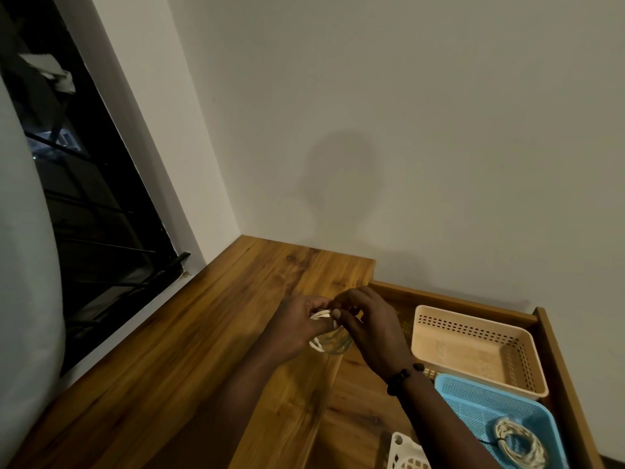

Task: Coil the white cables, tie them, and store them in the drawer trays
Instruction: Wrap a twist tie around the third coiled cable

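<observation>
A coiled white cable is held above the edge of the wooden top. My left hand grips the coil from the left. My right hand pinches the coil's top, fingers curled over it; what it pinches there is too small to make out. In the open drawer to the right stand a beige perforated tray, holding nothing, and a blue mesh tray with another coiled white cable in it.
A white lattice tray's corner shows at the bottom edge. The wooden top runs left to a dark barred window. A plain wall stands behind. A pale rounded shape fills the left edge.
</observation>
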